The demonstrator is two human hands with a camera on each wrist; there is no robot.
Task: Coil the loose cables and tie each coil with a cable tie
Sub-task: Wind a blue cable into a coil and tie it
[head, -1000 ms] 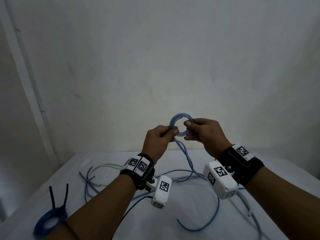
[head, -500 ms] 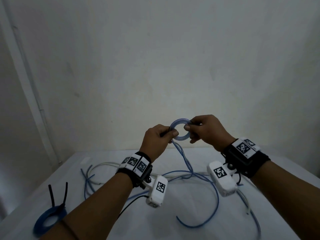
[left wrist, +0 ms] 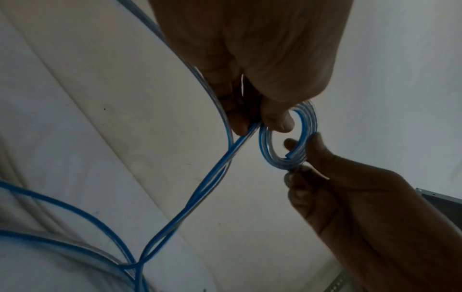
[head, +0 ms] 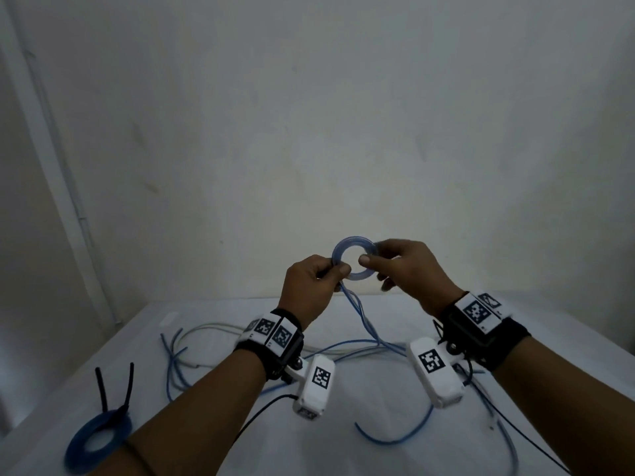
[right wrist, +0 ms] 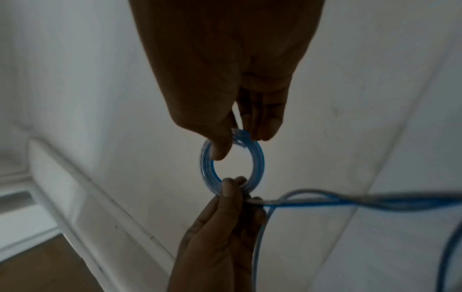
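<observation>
A small coil point(head: 354, 257) of blue-and-clear cable is held up in front of the wall, above the white table point(head: 378, 458). My left hand point(head: 338, 269) pinches its left side, where the loose tail point(head: 360, 314) leaves and hangs down to the table. My right hand point(head: 369, 255) pinches the right side between thumb and fingers. In the left wrist view the coil point(left wrist: 311, 122) sits between my left hand point(left wrist: 275, 122) and right hand point(left wrist: 297, 158), with a cut end showing. In the right wrist view the coil point(right wrist: 258, 164) hangs from my right hand point(right wrist: 235, 142), and my left hand point(right wrist: 232, 189) pinches its lower side.
A dark blue coil point(head: 74, 455) with a black tie point(head: 115, 386) sticking up lies at the table's front left. Loose blue cable point(head: 171, 359) and a pale cable point(head: 206, 328) sprawl across the middle. A blue cable end point(head: 395, 439) curls near the front right.
Both hands keep pinching the coil in nearly the same spot. The coil has turned a little between the fingers and now faces me more squarely.
</observation>
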